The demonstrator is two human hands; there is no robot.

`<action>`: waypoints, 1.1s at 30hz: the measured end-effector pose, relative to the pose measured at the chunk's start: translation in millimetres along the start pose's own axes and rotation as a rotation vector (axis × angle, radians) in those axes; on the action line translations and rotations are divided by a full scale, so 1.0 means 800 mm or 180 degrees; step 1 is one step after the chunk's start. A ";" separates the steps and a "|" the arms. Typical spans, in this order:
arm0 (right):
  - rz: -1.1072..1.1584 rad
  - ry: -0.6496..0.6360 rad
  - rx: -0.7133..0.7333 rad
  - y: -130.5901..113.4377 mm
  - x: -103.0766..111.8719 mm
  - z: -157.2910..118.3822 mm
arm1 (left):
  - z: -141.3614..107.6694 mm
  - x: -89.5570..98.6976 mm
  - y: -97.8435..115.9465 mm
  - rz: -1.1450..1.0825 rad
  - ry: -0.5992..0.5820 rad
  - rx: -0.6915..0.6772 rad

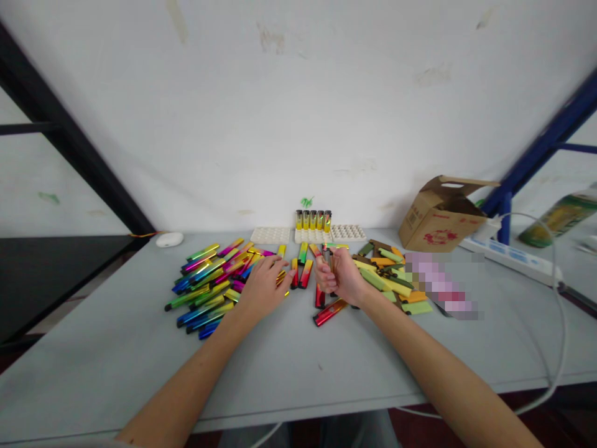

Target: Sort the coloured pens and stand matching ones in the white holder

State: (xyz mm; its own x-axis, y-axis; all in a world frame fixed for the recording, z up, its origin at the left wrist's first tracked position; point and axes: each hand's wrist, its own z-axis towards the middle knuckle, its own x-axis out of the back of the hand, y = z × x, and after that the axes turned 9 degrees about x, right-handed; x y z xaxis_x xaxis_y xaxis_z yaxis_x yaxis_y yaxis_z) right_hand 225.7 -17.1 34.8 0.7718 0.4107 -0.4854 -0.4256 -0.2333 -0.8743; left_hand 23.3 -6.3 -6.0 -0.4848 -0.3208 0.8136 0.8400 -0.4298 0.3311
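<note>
Reaching with both bare forearms [198, 367] over the near edge of a smooth grey table [280, 364]. Curling the right hand [344, 274] around a slim upright lighter [326, 255] between the table's middle and far edge, beside matte, flat-sided lighters [396, 285] strewn toward the right edge. Holding the left hand [263, 283] palm down, fingers spread and bent, over glossy metallic lighters [198, 296] heaped toward the left edge; cannot tell whether touching.
</note>
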 end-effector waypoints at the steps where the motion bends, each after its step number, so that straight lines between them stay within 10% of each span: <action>1: 0.0002 -0.0027 0.0003 0.001 0.001 0.000 | 0.000 0.000 0.000 0.0015 -0.0005 -0.0009; 12: 0.0274 -0.0052 0.0309 -0.019 0.008 -0.008 | 0.006 0.007 0.001 0.0088 0.0065 -0.0126; 33: -0.3401 0.1687 0.2339 -0.027 0.057 0.032 | 0.008 -0.001 0.003 0.0059 -0.0366 -0.0564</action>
State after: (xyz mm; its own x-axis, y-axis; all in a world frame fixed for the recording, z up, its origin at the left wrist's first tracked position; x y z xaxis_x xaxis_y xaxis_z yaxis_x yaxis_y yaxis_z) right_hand 258.3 29.4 31.2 0.8899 -0.3214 0.3238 0.4540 0.5537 -0.6981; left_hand 27.0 -1.4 -2.6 -0.4302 -0.2361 0.8713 0.7877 -0.5697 0.2345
